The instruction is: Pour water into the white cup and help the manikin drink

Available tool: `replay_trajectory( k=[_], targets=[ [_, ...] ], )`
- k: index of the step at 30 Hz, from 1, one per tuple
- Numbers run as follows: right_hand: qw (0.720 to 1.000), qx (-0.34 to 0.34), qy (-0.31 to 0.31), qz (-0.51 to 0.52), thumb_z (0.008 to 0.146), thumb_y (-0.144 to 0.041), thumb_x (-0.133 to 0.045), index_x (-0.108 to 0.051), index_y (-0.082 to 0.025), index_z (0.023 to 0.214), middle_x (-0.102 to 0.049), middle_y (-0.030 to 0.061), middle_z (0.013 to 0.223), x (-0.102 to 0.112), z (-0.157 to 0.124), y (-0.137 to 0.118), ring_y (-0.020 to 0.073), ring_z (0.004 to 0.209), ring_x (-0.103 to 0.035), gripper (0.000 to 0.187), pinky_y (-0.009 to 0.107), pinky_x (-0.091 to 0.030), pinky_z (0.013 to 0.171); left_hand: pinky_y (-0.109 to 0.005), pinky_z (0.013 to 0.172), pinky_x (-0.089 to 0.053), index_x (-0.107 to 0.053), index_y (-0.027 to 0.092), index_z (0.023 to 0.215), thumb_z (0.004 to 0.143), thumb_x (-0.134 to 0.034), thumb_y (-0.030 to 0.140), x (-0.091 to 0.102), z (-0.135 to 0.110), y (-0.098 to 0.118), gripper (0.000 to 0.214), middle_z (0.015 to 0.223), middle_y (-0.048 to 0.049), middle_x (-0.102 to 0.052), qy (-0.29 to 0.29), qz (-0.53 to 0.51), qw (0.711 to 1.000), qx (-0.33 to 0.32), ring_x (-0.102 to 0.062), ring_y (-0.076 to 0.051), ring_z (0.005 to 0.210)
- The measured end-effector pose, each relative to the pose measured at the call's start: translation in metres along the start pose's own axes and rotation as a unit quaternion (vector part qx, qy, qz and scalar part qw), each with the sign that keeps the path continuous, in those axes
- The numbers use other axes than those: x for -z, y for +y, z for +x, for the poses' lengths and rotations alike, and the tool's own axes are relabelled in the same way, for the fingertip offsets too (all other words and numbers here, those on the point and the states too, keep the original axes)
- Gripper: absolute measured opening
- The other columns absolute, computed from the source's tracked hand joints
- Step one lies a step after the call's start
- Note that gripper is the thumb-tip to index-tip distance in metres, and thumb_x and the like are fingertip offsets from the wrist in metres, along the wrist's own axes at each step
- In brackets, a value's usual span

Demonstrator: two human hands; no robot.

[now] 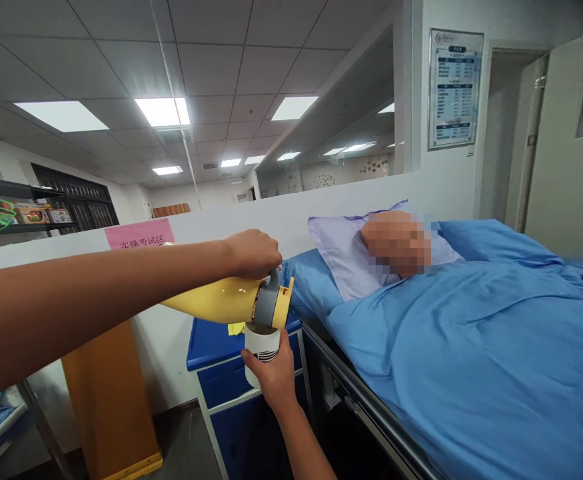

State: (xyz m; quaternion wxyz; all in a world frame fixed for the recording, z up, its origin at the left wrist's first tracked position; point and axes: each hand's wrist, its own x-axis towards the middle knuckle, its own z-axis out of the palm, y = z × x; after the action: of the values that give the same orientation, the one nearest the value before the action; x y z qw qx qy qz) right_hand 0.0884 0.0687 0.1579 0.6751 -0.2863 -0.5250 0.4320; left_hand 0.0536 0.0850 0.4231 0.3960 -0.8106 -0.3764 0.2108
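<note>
While the left hand (254, 253) has its grip closed around the grey handle (274, 279) of a glossy yellow vacuum flask (221, 300), the right hand (277, 379) grips a white cylindrical cup with black stripes (257, 343). The flask lies almost level, its mouth end at the cup's rim; whether they touch is unclear. Both are held up near the front edge of a blue cabinet's tabletop (211, 343), towards its right corner; a small yellow item (236, 329) lies behind the cup on it. Just right stands a dark-railed bed with rumpled blue bedding (471, 347), a pixelated head (396, 243) on its lavender pillow (334, 247). Behind runs a white partition wall (291, 230) bearing a pink paper sign (138, 233); lit square panels (161, 112) stud the grey ceiling (216, 67), and a framed notice (455, 90) hangs beside the doorway (508, 120).
</note>
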Motion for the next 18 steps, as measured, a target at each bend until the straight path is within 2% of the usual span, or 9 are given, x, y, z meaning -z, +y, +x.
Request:
replay_trajectory(
  k=[4,9,18],
  targets=[
    [1.0,0.001,0.001,-0.006,0.062,-0.031,-0.081,-0.055,-0.022,0.097,-0.07,-0.0004,0.078,-0.0006,0.0007,0.0025,0.0197,0.069,-0.064,0.045,0.03,-0.05,0.062,-0.033,0.057,-0.041,-0.077,0.017,0.097,0.09,-0.054,0.025,0.0013,-0.0002,0.0002,0.025,0.079,-0.0143,-0.074,0.006,0.005,1.0,-0.008,-0.07,-0.027,0.077],
    [1.0,0.007,0.008,-0.003,0.062,-0.037,-0.081,-0.056,-0.021,0.101,-0.072,0.0012,0.08,-0.0025,0.0001,0.005,0.0206,0.069,-0.065,0.049,0.03,-0.049,0.058,-0.031,0.056,-0.041,-0.077,0.017,0.096,0.09,-0.055,0.026,0.0021,-0.0001,0.0002,0.024,0.078,-0.0142,-0.074,-0.002,0.007,1.0,-0.005,-0.07,-0.026,0.077],
    [1.0,-0.001,-0.005,-0.008,0.063,-0.036,-0.081,-0.054,-0.022,0.1,-0.07,0.001,0.081,-0.001,0.001,0.0036,0.0215,0.072,-0.064,0.048,0.031,-0.049,0.061,-0.032,0.055,-0.041,-0.077,0.017,0.097,0.088,-0.056,0.023,0.0032,-0.0016,0.0011,0.024,0.078,-0.0146,-0.074,0.002,0.001,1.0,-0.002,-0.07,-0.028,0.077]
  ],
)
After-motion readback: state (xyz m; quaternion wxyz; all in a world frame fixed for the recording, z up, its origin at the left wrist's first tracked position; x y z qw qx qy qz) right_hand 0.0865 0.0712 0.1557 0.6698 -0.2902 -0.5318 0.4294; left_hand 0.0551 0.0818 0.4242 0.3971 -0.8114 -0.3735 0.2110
